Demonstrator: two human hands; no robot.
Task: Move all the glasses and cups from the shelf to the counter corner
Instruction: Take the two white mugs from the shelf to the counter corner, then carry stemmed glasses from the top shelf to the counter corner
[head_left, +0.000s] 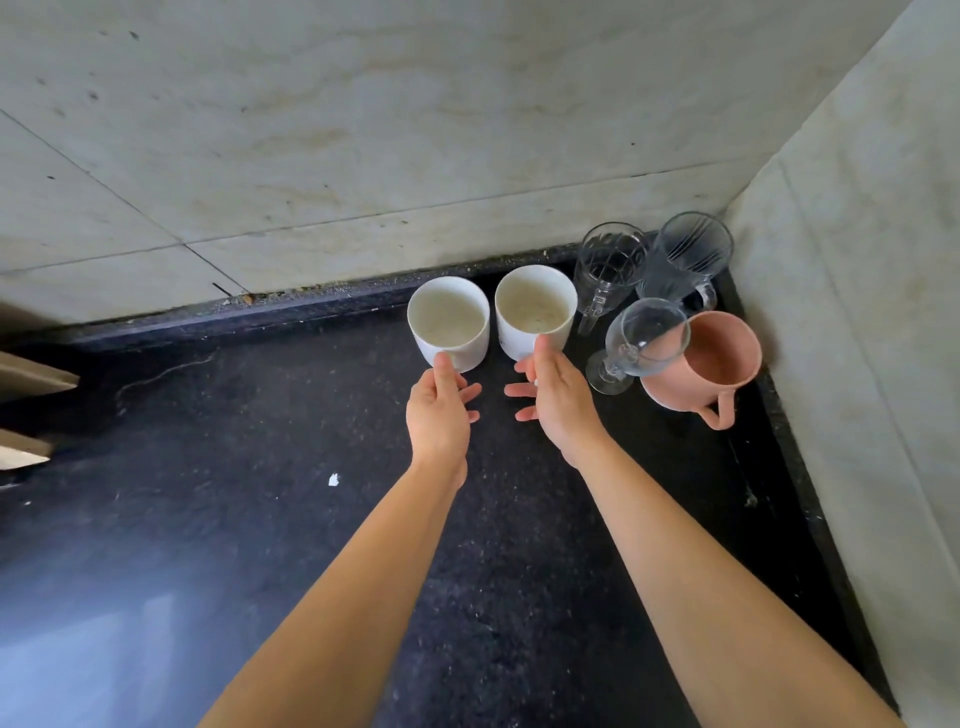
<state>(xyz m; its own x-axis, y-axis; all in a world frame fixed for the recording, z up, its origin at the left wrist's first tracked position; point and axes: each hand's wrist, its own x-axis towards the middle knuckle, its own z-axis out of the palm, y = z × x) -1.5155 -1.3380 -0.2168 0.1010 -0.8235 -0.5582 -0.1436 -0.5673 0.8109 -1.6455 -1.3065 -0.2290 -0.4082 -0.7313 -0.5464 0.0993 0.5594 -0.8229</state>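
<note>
Two white cups stand side by side on the black counter (260, 519) near the back wall. My left hand (439, 415) holds the left white cup (449, 322) at its near side, thumb on the wall. My right hand (558, 400) grips the right white cup (535, 309) the same way. In the corner to the right stand a pink mug (717, 358), a stemmed wine glass (641, 338), a cut-glass goblet (608, 270) and a ribbed glass mug (688, 254).
Marble-look tiled walls close the counter at the back (363, 156) and on the right (872, 312). Pale wooden edges (31, 374) jut in at the far left. A small white speck (333, 479) lies on the counter.
</note>
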